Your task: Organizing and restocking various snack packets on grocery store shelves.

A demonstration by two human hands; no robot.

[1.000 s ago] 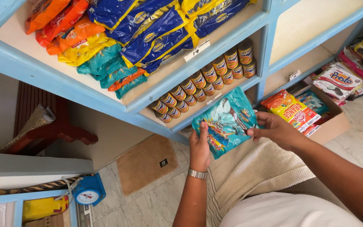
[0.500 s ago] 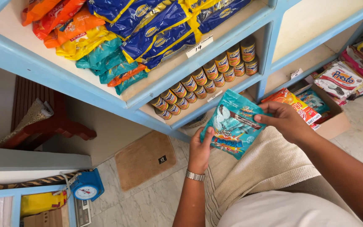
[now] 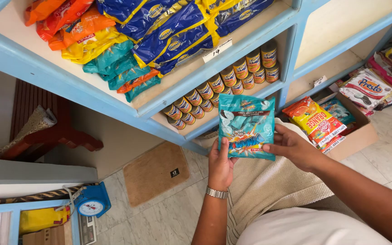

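Teal plastic candy bag (image 3: 247, 127), glossy and flat with a dark band along its top edge, was held upright in both hands in front of the light-blue wooden shelving (image 3: 60, 75), level with its lowest shelf and above the person's lap. Left hand (image 3: 221, 163) had its grip clamped on the bag's lower left corner, thumb on the front face and fingers behind; a silver metal watch band (image 3: 217, 193) circled that wrist. Right hand (image 3: 293, 147) was closed on the bag's lower right edge, thumb in front and fingers curled behind it.

Just behind the bag, on the lower shelf, stood a double row of small tins with orange-and-yellow labels (image 3: 223, 86). On the shelf above them lay dark-blue and yellow snack packets (image 3: 182, 31), with smaller teal packets (image 3: 114, 68) and orange and yellow packets (image 3: 73, 27) to their left. A white price tag (image 3: 217, 51) hung on the shelf edge.

Right of the right hand, an open brown cardboard box (image 3: 357, 134) sat on the floor holding an orange drink-mix bag (image 3: 316, 119) and another teal bag (image 3: 339, 109). White-and-red biscuit packets (image 3: 366, 86) lay on the floor beyond the box.

A beige knitted cloth (image 3: 268, 186) covered the lap. On the pale marble-tile floor (image 3: 159, 218) lay a brown doormat (image 3: 156, 172), and a small blue dial scale (image 3: 92, 204) stood at the lower left.
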